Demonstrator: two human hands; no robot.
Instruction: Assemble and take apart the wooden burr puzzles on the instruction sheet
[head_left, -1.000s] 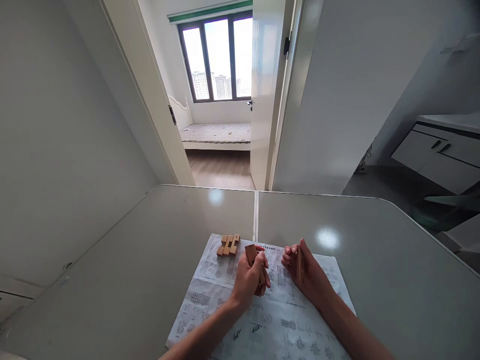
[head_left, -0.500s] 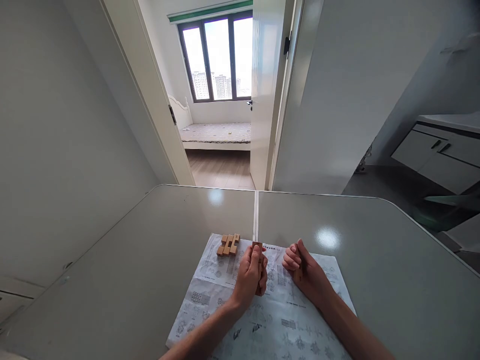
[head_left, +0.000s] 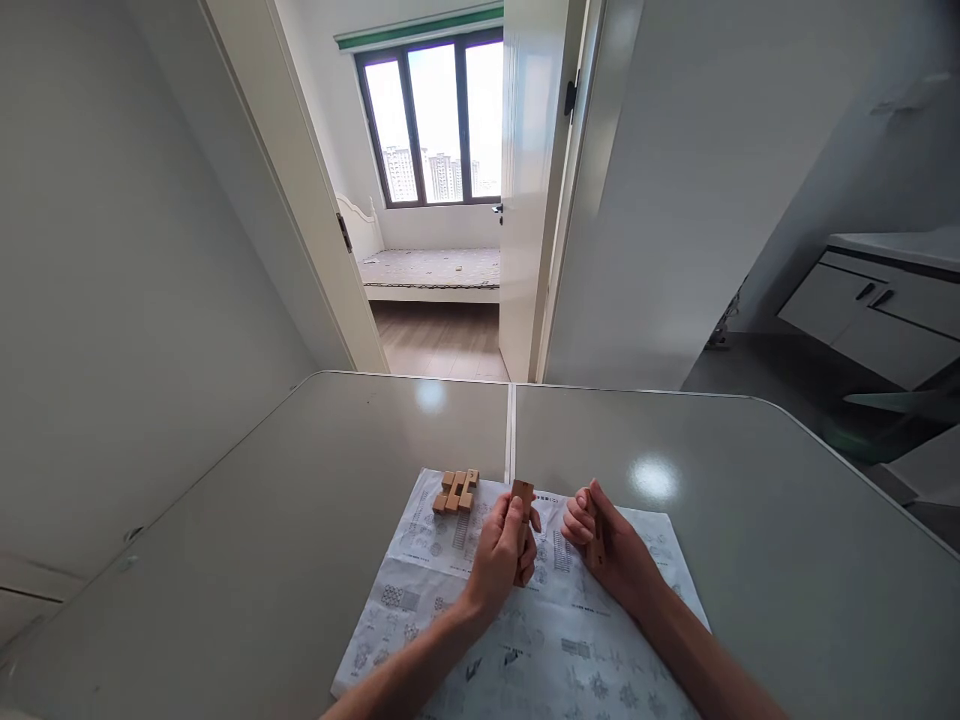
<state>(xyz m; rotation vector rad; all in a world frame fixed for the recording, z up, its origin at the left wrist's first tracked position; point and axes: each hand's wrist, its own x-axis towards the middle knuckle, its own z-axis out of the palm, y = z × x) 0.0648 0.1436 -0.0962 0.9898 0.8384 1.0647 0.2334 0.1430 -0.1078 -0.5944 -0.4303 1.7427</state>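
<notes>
My left hand [head_left: 491, 560] is closed around a brown wooden puzzle block [head_left: 523, 491], its top end sticking up past my thumb. Fingers hide much of this block, so I cannot tell if it is one piece or more. To the right, my right hand [head_left: 621, 550] is curled, with a narrow wooden puzzle piece [head_left: 597, 548] showing between fingers and palm. The two hands are apart. Beyond my left hand, several notched wooden pieces [head_left: 456, 492] lie side by side on a creased sheet of printed diagrams [head_left: 427, 640].
The sheet lies on a glossy grey table [head_left: 262, 560] with a pale seam [head_left: 512, 430] down its middle. Past the far edge, an open door [head_left: 523, 190] shows a room with a bed [head_left: 431, 268] and a window. White cabinets [head_left: 847, 300] stand at right.
The block in my left hand has tilted, its top leaning to the right. My right hand has turned slightly, and more of its wooden piece shows. The pieces on the sheet stay put.
</notes>
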